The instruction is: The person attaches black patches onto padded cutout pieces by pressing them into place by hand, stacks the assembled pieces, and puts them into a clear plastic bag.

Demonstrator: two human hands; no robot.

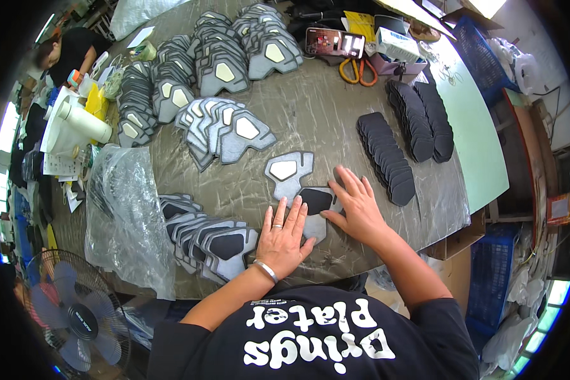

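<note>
Under my hands lies a grey, shaped fabric piece with a black patch. My left hand, wearing a ring and a bracelet, rests flat with its fingertips at the patch's left side. My right hand is spread over the piece's right edge, thumb and fingers apart. Both hands are open, and they hide parts of the piece. Just beyond it lies a similar grey piece with a white patch. By my left forearm, overlapping grey pieces with black patches form a row.
Fanned grey pieces with white patches lie mid-table, with more stacks behind. At right are rows of black pads. Orange-handled scissors and a phone lie at the back. Plastic sheeting and a fan are at left; a person sits beyond.
</note>
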